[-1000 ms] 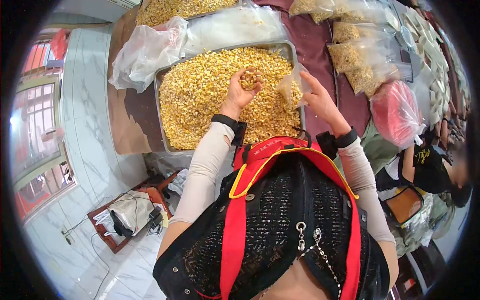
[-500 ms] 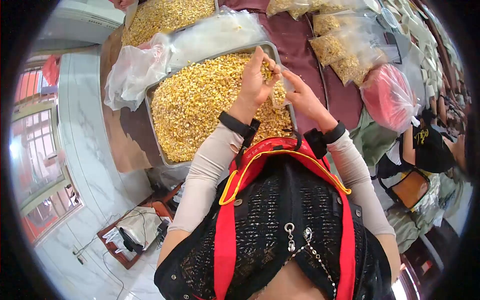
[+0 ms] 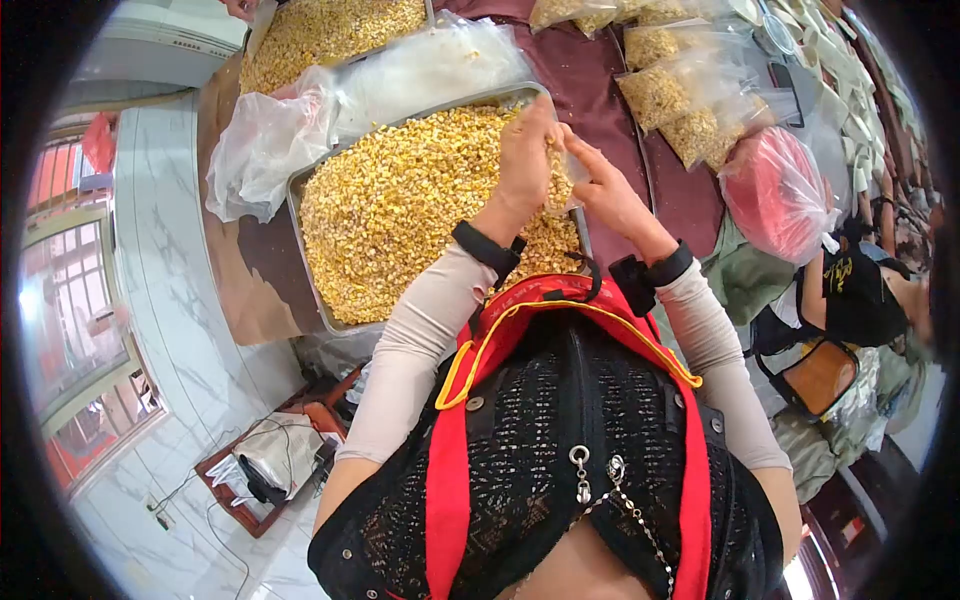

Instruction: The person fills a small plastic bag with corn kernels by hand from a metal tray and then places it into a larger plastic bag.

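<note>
- Small clear bag (image 3: 561, 182) of corn kernels, pinched open by right hand (image 3: 607, 190) over metal tray (image 3: 300, 235).
- Left hand (image 3: 527, 160), fingers cupped downward, tips kernels into it.

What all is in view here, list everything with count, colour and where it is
metal tray: one, grey, centre of the table, heaped with yellow corn kernels
small bag: one, clear, part filled with kernels, between the two hands over the tray
second tray: one, kernels in it, top edge
empty plastic bags: a pile, clear white, left of and behind the tray
filled bags: several, clear with yellow kernels, top right
red bag: one, right of the table
table: one, dark maroon
another person: one, black top, right edge
left hand: at the small bag's mouth
right hand: holding the small bag
</note>
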Available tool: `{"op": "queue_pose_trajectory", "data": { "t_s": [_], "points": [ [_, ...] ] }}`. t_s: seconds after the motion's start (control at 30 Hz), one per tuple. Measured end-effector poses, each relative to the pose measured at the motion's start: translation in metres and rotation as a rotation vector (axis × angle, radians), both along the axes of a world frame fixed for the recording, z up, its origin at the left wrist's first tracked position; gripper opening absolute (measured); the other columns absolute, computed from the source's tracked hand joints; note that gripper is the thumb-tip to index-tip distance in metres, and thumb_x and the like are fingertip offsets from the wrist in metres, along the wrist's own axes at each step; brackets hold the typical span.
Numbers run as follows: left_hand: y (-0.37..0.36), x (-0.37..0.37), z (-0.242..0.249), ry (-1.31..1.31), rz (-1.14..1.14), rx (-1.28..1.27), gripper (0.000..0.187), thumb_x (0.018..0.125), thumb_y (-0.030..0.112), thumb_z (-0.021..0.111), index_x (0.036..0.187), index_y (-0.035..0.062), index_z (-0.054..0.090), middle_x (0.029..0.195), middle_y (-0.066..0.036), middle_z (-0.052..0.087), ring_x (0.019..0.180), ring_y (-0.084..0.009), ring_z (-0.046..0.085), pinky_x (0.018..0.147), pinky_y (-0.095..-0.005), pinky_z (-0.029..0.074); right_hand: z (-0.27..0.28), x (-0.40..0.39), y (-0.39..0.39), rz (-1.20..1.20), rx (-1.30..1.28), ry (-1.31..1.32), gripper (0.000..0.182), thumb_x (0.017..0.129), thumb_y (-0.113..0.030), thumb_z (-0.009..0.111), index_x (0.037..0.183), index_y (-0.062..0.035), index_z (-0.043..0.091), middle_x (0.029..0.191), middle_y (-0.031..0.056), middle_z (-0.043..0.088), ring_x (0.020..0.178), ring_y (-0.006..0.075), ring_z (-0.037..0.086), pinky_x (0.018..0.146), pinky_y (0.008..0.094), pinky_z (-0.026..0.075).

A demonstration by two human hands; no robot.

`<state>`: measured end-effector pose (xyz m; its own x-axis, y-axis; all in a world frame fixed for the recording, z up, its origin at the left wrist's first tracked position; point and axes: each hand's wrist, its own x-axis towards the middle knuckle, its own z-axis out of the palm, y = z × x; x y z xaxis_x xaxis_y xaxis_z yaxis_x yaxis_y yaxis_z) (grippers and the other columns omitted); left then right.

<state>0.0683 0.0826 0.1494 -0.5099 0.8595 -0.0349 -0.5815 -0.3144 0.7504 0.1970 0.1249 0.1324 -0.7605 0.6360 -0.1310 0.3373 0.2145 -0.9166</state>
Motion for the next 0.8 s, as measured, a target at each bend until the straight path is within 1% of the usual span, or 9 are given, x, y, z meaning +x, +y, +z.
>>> {"op": "queue_pose_trajectory", "data": {
  "t_s": [0.17,0.37,0.47,0.57,0.6,0.63,0.7,0.73,0.8],
  "points": [
    [-0.014,-0.050,-0.009,-0.300,-0.080,0.049,0.034,0.093,0.033,0.043,0.067,0.0110,0.041,0.056,-0.001,0.038,0.061,-0.0173,0.045,0.059,-0.0291,0.038,-0.001,0.002,0.001,-0.017,-0.061,0.005,0.058,0.070,0.001,0.048,0.127,0.0035,0.039,0.134,0.0187,0.035,0.126,0.0264,0.033,0.102,0.0309,0.029],
    [-0.043,-0.106,-0.096,-0.180,0.070,-0.608,0.031,0.088,0.034,0.049,0.076,0.0064,0.053,0.056,-0.002,0.045,0.047,-0.0100,0.042,0.040,-0.0229,0.032,0.000,0.005,0.005,0.005,-0.091,-0.038,0.062,0.071,0.004,0.043,0.132,-0.0003,0.034,0.134,0.0106,0.036,0.111,0.0167,0.044,0.087,0.0253,0.039],
    [-0.045,-0.116,-0.115,0.164,-0.071,-0.837,0.024,0.085,0.023,0.051,0.100,0.0054,0.059,0.066,-0.002,0.051,0.049,-0.0089,0.045,0.042,-0.0207,0.037,-0.005,0.006,0.005,0.018,-0.086,-0.039,0.062,0.071,0.004,0.042,0.133,-0.0022,0.034,0.131,0.0098,0.039,0.102,0.0154,0.049,0.081,0.0242,0.042],
    [-0.022,-0.108,-0.150,0.468,-0.106,-0.785,0.022,0.082,0.021,0.049,0.087,0.0038,0.062,0.064,-0.007,0.057,0.053,-0.0130,0.053,0.046,-0.0266,0.043,0.008,0.004,0.004,0.013,-0.113,-0.068,0.063,0.071,0.003,0.042,0.133,-0.0040,0.034,0.126,0.0092,0.043,0.092,0.0136,0.051,0.073,0.0227,0.043],
    [-0.016,-0.104,-0.153,0.869,-0.095,-0.817,0.018,0.079,0.014,0.049,0.085,0.0047,0.064,0.072,-0.011,0.062,0.066,-0.0214,0.059,0.060,-0.0343,0.047,0.013,0.004,0.004,0.001,-0.136,-0.118,0.063,0.071,0.003,0.042,0.133,-0.0047,0.034,0.124,0.0089,0.045,0.086,0.0123,0.052,0.069,0.0216,0.043],
    [-0.011,-0.103,-0.159,0.865,-0.094,-0.815,0.018,0.079,0.014,0.049,0.085,0.0047,0.064,0.072,-0.011,0.062,0.066,-0.0214,0.059,0.060,-0.0343,0.047,0.010,0.005,0.004,0.002,-0.133,-0.122,0.063,0.071,0.003,0.042,0.133,-0.0047,0.034,0.124,0.0089,0.045,0.086,0.0123,0.052,0.069,0.0216,0.043],
    [-0.004,-0.099,-0.166,1.665,-0.052,-0.590,0.018,0.074,0.008,0.048,0.084,0.0052,0.063,0.080,-0.013,0.062,0.079,-0.0293,0.058,0.071,-0.0407,0.045,0.005,0.007,0.004,-0.016,-0.100,-0.043,0.064,0.071,0.003,0.042,0.134,-0.0058,0.034,0.122,0.0085,0.047,0.075,0.0098,0.051,0.060,0.0204,0.043],
    [-0.007,-0.093,-0.170,1.855,-0.223,-0.716,0.022,0.073,0.008,0.049,0.091,0.0032,0.060,0.080,-0.013,0.058,0.078,-0.0316,0.054,0.072,-0.0396,0.044,0.006,0.009,0.006,-0.015,-0.097,-0.047,0.064,0.071,0.003,0.042,0.134,-0.0058,0.034,0.122,0.0085,0.047,0.075,0.0098,0.051,0.060,0.0204,0.043],
    [-0.020,-0.080,-0.171,1.896,-0.170,-0.575,0.021,0.073,0.008,0.049,0.092,0.0043,0.058,0.083,-0.012,0.057,0.081,-0.0304,0.053,0.073,-0.0398,0.043,0.020,0.007,0.006,-0.041,-0.234,-0.079,0.059,0.071,0.003,0.045,0.129,0.0029,0.035,0.133,0.0173,0.038,0.122,0.0222,0.037,0.098,0.0292,0.032]
  ]
}}
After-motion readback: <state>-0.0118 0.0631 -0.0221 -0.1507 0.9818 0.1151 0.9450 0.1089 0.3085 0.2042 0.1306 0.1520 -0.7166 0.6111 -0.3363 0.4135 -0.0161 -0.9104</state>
